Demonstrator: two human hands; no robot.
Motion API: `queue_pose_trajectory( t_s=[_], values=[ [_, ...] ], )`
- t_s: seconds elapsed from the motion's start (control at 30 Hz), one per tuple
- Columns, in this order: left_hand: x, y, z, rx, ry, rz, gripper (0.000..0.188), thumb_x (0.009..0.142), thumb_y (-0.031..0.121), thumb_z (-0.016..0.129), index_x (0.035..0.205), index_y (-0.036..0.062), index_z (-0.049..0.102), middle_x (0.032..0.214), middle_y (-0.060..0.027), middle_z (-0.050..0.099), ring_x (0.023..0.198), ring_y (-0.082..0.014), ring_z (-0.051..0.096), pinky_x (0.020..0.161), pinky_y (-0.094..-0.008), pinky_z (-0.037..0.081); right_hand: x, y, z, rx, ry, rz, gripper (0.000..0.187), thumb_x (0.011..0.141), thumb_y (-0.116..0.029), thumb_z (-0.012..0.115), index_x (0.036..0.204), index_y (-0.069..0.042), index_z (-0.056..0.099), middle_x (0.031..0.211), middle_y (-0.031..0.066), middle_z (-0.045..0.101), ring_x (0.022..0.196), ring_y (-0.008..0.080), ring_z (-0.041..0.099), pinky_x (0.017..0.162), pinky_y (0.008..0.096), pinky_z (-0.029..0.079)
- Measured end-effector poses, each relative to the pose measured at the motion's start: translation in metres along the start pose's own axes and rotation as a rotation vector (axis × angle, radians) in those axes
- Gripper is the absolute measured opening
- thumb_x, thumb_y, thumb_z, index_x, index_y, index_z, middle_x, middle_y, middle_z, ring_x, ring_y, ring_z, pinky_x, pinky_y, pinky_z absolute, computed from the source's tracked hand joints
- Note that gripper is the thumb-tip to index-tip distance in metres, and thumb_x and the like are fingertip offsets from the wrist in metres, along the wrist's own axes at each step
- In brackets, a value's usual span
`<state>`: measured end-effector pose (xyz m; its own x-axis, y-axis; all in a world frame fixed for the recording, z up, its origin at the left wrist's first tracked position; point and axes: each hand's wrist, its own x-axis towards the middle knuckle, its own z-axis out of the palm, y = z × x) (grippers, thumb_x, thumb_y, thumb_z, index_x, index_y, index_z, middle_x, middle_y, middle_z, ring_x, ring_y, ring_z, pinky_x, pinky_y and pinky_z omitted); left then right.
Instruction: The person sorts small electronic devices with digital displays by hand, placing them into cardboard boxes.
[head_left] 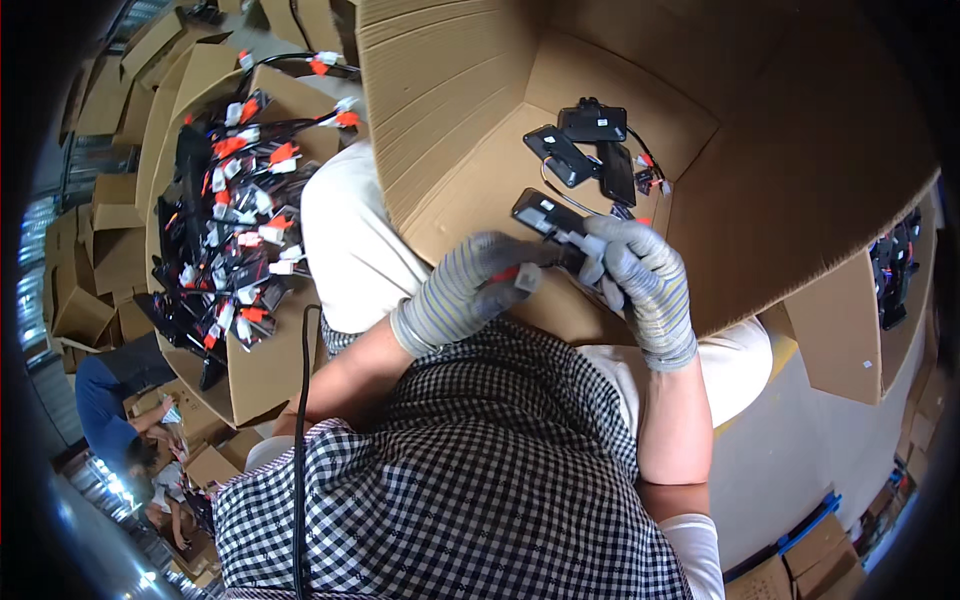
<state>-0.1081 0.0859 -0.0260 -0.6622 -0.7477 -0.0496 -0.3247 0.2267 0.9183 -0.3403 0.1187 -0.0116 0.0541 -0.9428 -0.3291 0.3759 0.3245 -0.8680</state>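
Background, head view: brown cartons [115, 235] stacked at far left; a co-worker in a blue top [102, 405] at lower left. One large open carton [455, 185], tilted before us between our white-trousered knees [345, 215]. Inside it, a small group of flat black units [592, 124] with cables and plugs. One right hand [648, 285], ours, striped glove, fingers closed in a pinch on a black unit with a white label [550, 213], held at the carton's near edge. One left hand [455, 290], ours, likewise gloved, fingers curled round a red-and-white plug [525, 277], just beside the right. To our left, a carton heaped with black units and plugged cables [235, 225]. We wear a checked apron [430, 480].
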Motion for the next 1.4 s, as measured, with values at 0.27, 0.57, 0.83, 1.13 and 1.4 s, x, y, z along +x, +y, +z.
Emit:
queue_pose_trajectory(
  t_s=[0.27,0.57,0.83,1.13,1.4],
  values=[
    [-0.032,-0.012,0.021,0.014,0.262,-0.041,0.021,0.080,0.013,0.068,0.098,0.0040,0.063,0.089,-0.0100,0.063,0.081,-0.0255,0.063,0.075,-0.0332,0.049,-0.007,0.023,0.021,0.046,-0.298,0.092,0.042,0.088,-0.026,0.063,0.122,-0.002,0.055,0.096,0.0076,0.063,0.074,0.0091,0.057,0.067,0.0204,0.046],
    [-0.026,-0.005,0.016,0.684,0.301,0.039,0.024,0.072,0.013,0.070,0.094,0.0075,0.065,0.082,-0.0098,0.063,0.072,-0.0276,0.061,0.064,-0.0352,0.048,-0.005,0.048,0.033,0.180,-0.248,0.152,0.031,0.094,-0.018,0.053,0.117,0.001,0.056,0.100,0.0078,0.065,0.061,0.0071,0.051,0.054,0.0190,0.042],
    [-0.021,-0.012,0.012,0.589,0.216,0.251,0.019,0.064,0.016,0.071,0.079,0.0074,0.065,0.081,-0.0091,0.062,0.077,-0.0302,0.061,0.063,-0.0384,0.048,-0.016,0.053,0.028,0.297,-0.243,0.314,0.031,0.091,-0.018,0.054,0.116,-0.001,0.057,0.098,0.0041,0.064,0.059,0.0049,0.049,0.051,0.0186,0.038],
    [0.018,-0.092,-0.015,0.422,-0.188,0.243,0.021,0.075,0.019,0.066,0.094,0.0094,0.066,0.087,-0.0109,0.063,0.078,-0.0287,0.062,0.068,-0.0359,0.050,-0.007,0.065,0.038,-0.036,-0.817,0.339,0.023,0.092,-0.017,0.054,0.107,-0.001,0.061,0.082,0.0051,0.063,0.060,0.0083,0.056,0.056,0.0237,0.047],
    [0.104,-0.158,0.067,0.881,-0.413,-0.241,0.021,0.080,0.022,0.059,0.094,0.0067,0.064,0.095,-0.0130,0.061,0.087,-0.0311,0.060,0.078,-0.0405,0.048,0.011,0.062,0.039,-0.031,-0.990,0.415,0.026,0.094,-0.018,0.051,0.111,-0.003,0.061,0.087,0.0058,0.064,0.066,0.0096,0.058,0.061,0.0240,0.049]
  ],
)
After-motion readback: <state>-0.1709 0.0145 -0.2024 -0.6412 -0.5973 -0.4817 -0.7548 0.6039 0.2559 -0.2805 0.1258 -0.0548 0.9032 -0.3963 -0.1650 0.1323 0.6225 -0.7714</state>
